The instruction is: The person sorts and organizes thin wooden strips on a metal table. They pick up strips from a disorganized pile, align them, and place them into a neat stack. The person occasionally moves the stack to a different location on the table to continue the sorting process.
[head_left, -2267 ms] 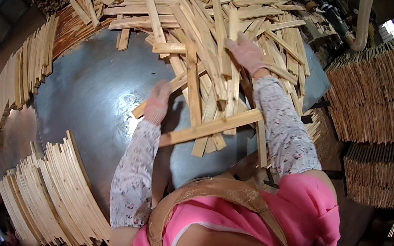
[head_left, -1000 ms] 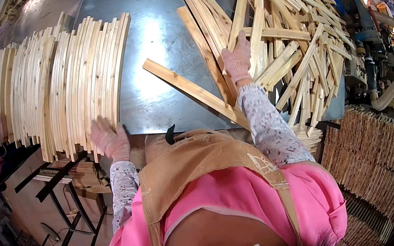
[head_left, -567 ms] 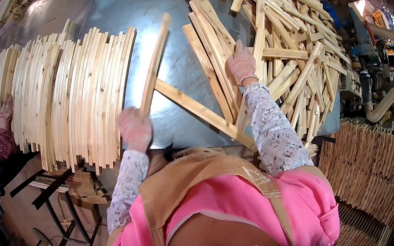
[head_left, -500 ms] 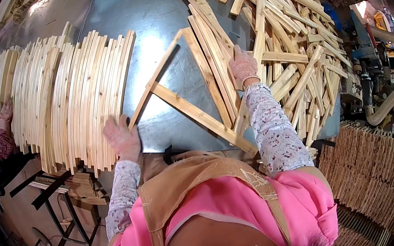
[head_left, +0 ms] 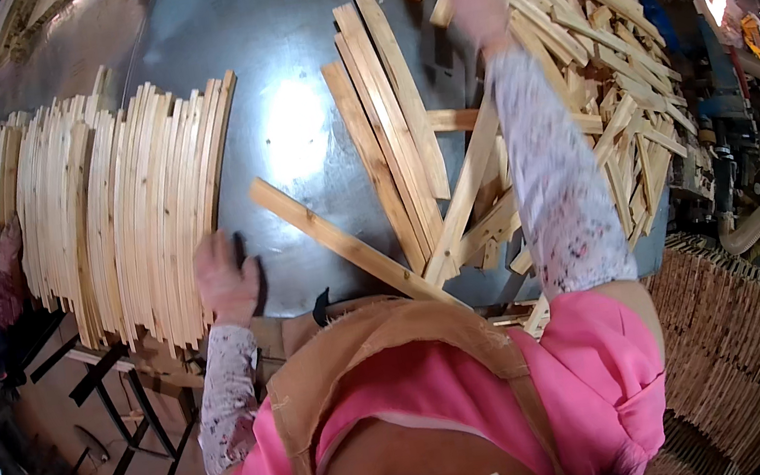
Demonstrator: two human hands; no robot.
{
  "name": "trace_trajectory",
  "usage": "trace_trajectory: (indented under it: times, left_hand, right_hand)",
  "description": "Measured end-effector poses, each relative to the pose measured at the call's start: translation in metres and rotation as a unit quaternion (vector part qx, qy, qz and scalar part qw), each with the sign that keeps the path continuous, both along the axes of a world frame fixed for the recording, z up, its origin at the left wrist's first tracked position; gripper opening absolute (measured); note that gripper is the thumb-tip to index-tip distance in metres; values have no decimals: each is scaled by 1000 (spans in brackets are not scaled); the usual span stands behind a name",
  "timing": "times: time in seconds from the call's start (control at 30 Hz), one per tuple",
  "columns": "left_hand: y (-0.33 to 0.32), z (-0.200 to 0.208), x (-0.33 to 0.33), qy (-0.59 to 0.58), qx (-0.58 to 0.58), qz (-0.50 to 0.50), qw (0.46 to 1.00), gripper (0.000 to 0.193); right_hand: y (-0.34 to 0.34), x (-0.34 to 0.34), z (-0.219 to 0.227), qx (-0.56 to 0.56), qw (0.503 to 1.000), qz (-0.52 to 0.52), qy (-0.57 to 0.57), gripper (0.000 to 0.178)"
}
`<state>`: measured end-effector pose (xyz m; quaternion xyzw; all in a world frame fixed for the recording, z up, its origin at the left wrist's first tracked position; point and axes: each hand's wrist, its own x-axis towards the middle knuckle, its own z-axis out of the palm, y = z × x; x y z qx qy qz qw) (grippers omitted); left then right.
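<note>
- Fingers (head_left: 209, 252) of the left hand (head_left: 229, 283), just beyond the brown apron (head_left: 383, 329), are spread, thumb apart, against the right end of a row of boards (head_left: 133, 204); they grip nothing that shows.
- Single board (head_left: 347, 242) lies slantwise on the grey metal worktop (head_left: 273, 29), its near end close to the apron.
- Black metal stand (head_left: 135, 398) is on the floor at lower left, partly hidden under the row.
- Four boards, a loose group (head_left: 389, 129), lie side by side in mid-worktop; a crossing board (head_left: 467, 196) runs close by their near ends.
- Co-worker's hand (head_left: 8, 251) touches the row's left end, dim and partly lost beside the dark rim.
- Stacked boards (head_left: 732, 324) stand at right, cut off by the rim.
- Right hand (head_left: 476, 10) is stretched over the far side, at the left edge of a tangled heap of boards (head_left: 576, 45); its fingers are blurred, and whether they hold a board cannot be made out. The floral sleeve (head_left: 551, 175) hides part of the heap.
- Machinery (head_left: 724, 92) past the heap is crowded and dark, any lettering too small to read.
</note>
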<state>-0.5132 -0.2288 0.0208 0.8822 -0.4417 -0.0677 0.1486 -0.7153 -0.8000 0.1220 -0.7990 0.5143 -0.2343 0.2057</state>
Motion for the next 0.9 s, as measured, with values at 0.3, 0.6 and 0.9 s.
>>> trace_trajectory:
  times: [0.3, 0.6, 0.9]
  left_hand:
    - [-143, 8, -47, -36, 112, -476, 872, 44]
    - [-77, 104, 18, -5, 297, -356, 886, 73]
    - [22, 22, -14, 89, 245, 2, 965, 64]
  right_hand:
    - [184, -28, -55, 127, 988, 33, 80, 85]
    - [248, -124, -112, 287, 954, -84, -34, 61]
    - [267, -127, -95, 442, 792, -77, -415, 52]
